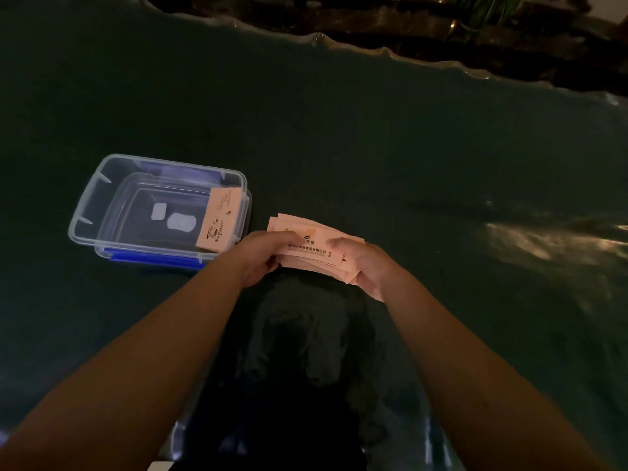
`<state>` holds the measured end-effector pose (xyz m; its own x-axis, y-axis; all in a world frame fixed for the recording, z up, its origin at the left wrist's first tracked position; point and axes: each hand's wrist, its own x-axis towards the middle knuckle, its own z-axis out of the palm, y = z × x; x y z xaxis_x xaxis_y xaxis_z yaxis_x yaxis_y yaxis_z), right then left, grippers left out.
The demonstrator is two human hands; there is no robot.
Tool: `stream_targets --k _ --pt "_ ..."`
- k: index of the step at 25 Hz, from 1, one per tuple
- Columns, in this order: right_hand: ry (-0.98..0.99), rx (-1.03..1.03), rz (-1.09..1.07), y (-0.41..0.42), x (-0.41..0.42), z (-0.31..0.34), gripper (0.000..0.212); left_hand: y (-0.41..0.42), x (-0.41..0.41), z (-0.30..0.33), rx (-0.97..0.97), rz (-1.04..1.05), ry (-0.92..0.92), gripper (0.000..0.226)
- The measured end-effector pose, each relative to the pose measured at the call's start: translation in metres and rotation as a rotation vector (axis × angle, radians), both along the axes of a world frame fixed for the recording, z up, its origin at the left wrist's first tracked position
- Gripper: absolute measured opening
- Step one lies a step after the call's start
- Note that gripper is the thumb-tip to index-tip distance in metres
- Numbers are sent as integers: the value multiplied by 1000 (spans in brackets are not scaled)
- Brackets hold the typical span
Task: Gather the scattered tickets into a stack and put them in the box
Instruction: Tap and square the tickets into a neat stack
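Observation:
A loose stack of pale pink tickets (311, 241) with black print is held just above the dark table. My left hand (263, 256) grips the stack's left end and my right hand (363, 266) grips its right end, thumbs on top. To the left stands a clear plastic box (102, 198) with a blue base and clips. One more pink ticket (219, 220) leans inside the box against its right wall, tilted.
The table is covered in a dark green cloth under a clear sheet (441, 164), with glare at the right (543, 239). The far edge (384, 51) runs across the top, with dark floor and a plant beyond.

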<state>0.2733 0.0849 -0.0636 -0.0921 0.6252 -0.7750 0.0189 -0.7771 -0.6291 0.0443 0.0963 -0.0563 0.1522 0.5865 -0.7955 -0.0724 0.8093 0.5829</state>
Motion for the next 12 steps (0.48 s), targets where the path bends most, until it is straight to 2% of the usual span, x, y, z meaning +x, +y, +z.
stream_targets --k 2,5,7,10,12 --pt "61 3 7 -11 3 1 43 -8 -2 0 41 2 -56 42" --pt "190 8 -29 -27 4 5 58 -21 -4 2 100 84 -124 54" --pt "282 17 -114 -41 -4 8 64 -29 -1 6 149 169 -198 60" --pt "417 45 -287 -64 -19 11 58 -39 14 12 224 302 -350 64" --pt "487 84 -351 -74 -24 11 58 -45 23 16 250 346 -385 65"
